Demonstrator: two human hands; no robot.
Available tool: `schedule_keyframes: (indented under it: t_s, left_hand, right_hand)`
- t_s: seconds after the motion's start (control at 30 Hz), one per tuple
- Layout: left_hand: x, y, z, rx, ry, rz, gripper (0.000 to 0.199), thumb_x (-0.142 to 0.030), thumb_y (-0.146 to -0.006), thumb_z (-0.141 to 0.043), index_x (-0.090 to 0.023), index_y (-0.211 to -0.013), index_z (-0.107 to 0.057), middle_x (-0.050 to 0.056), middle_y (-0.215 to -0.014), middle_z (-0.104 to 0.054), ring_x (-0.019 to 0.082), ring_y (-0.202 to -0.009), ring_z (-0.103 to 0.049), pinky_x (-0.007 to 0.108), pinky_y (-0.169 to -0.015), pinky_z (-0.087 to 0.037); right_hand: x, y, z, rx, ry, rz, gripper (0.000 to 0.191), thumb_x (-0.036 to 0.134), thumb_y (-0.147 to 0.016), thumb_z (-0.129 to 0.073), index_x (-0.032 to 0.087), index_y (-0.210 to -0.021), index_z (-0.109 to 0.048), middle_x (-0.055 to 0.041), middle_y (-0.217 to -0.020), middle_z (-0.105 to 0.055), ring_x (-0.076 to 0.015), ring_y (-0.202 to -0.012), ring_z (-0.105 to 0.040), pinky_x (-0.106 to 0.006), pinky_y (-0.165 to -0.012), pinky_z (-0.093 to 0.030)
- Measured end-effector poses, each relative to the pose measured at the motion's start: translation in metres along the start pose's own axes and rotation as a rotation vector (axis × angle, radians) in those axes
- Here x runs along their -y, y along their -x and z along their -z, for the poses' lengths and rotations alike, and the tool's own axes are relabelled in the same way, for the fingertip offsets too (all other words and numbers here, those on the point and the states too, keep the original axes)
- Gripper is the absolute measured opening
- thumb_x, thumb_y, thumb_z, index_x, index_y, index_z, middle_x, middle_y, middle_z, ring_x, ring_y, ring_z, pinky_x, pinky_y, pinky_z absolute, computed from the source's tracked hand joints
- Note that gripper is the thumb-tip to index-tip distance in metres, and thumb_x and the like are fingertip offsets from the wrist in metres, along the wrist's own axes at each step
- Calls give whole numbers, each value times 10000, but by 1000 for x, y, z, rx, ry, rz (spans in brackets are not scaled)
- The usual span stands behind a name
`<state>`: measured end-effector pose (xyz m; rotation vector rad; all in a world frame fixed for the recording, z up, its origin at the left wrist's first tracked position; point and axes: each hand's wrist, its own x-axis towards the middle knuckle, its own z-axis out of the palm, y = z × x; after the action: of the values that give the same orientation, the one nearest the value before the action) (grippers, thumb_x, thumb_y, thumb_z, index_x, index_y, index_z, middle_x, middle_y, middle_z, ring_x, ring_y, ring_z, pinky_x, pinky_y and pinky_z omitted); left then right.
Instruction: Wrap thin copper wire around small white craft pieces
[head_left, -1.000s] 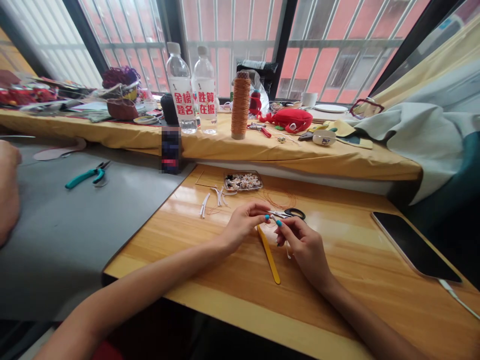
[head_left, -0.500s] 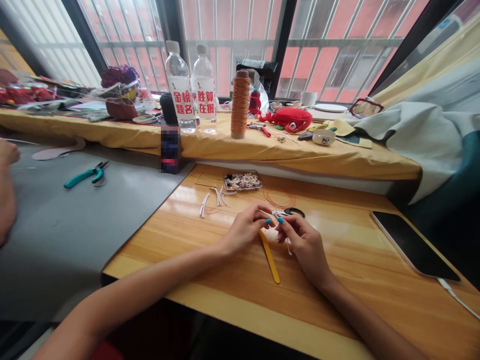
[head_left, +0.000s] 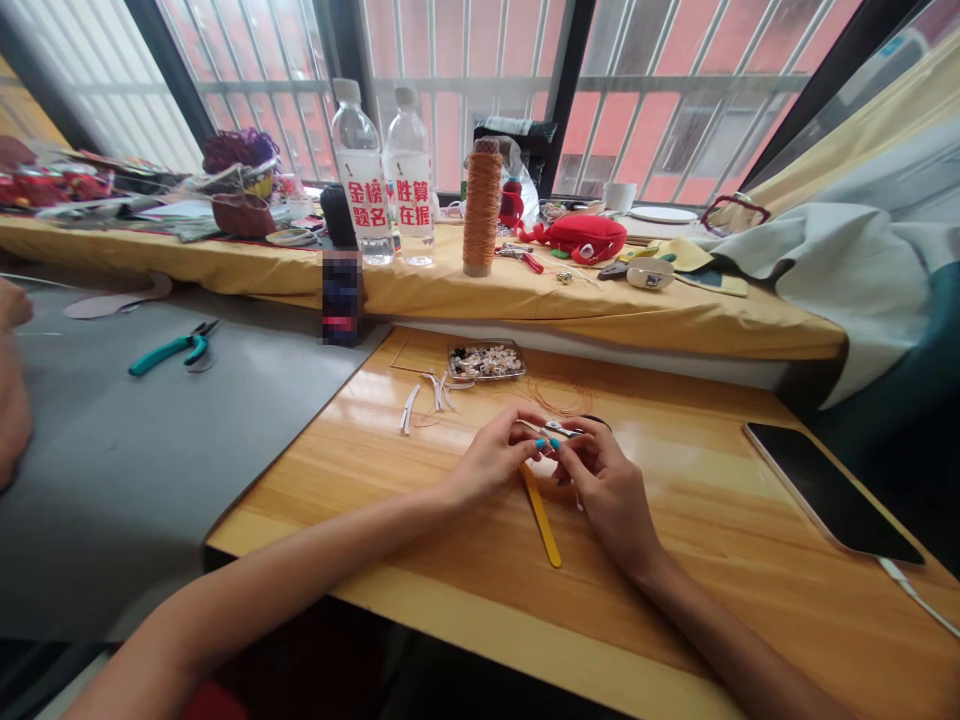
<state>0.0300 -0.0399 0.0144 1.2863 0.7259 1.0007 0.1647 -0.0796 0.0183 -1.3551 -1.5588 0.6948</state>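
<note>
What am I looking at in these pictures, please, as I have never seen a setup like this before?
There is no machine here: you see a person's bare left hand and right hand. Every picture comes from one camera worn on that person's head, looking forward and down.

The fingertips of both hands meet around a small pale piece, too tiny to identify. Beneath and around them, the wooden table bears a yellow stick, partly hidden scissors, white strips, a clear box of small pieces and a dark-screened device.

To the left, teal-handled pliers lie on a grey surface, with part of another person's arm at the edge. Bottles and an orange spool stand behind.
</note>
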Motion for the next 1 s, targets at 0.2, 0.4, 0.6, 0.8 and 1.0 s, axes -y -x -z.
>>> schedule_keyframes:
  t_s: [0.2, 0.4, 0.6, 0.8, 1.0]
  left_hand:
    - [2, -2, 2, -8, 22, 5, 192, -76, -696, -506, -127, -875, -460, -15, -639, -550, 79, -617, -507, 214, -634, -376]
    - [5, -4, 3, -33, 89, 40, 178, -59, -700, -496, -120, -863, -456, -10, -638, -557, 86, -627, -533, 218, -647, -377]
    - [1, -4, 2, -57, 142, 94, 170, -59, -691, -509, -119, -843, -463, -12, -639, -566, 79, -610, -535, 211, -635, -379]
    - [2, -5, 3, -45, 126, 77, 159, -42, -685, -504, -118, -821, -469, -14, -630, -565, 72, -608, -530, 198, -617, -381]
    - [1, -5, 2, -58, 98, 71, 155, -29, -682, -503, -121, -801, -462, -17, -634, -560, 73, -619, -533, 195, -618, -381]
  right_hand:
    - [-5, -2, 1, 33, 114, 127, 183, 298, -792, -430, 191, -886, -545, -28, -793, -617, -132, -640, -601, -257, -605, -484]
    - [-7, -2, 1, 7, 319, 389, 204, 231, -783, -453, 195, -951, -563, -44, -920, -627, -164, -830, -586, -286, -719, -476]
    - [-9, -3, 0, -38, 361, 373, 154, 237, -779, -464, 194, -911, -530, -18, -817, -637, -133, -702, -610, -234, -633, -495]
    - [-14, -3, 0, -48, 445, 510, 186, 188, -793, -436, 204, -961, -515, -29, -885, -622, -139, -772, -595, -246, -680, -482]
    - [-13, -4, 2, 6, 482, 593, 235, 157, -803, -410, 201, -1016, -497, -42, -955, -606, -148, -880, -562, -271, -766, -454]
